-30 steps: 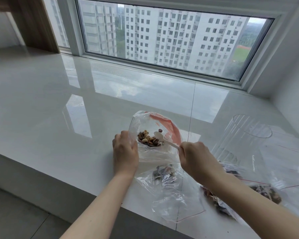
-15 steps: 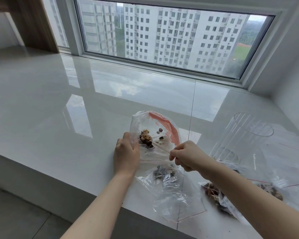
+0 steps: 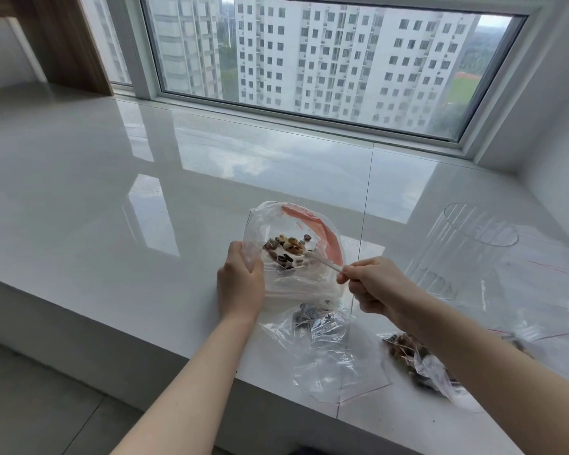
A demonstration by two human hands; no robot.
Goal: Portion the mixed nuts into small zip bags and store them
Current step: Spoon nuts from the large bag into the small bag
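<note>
Large bag of mixed nuts [image 3: 294, 254]: clear plastic with a red band, mouth open toward me, on the white ledge [image 3: 112, 208], centre. Nuts [image 3: 288, 246] heaped inside, middle of the bag.
My left hand [image 3: 240, 287]: fingers curled round the bag's left edge, gripping the plastic.
My right hand [image 3: 372, 287]: pinching the handle of a white plastic spoon [image 3: 322, 261], its bowl in among the nuts.
Small zip bag [image 3: 329, 349]: just near of the large bag, lying flat, a few dark nuts in its far end.
Further filled bag [image 3: 421, 362]: right, partly behind my right forearm.
Clear cylindrical container [image 3: 463, 254]: far right, apparently lying on its side.
</note>
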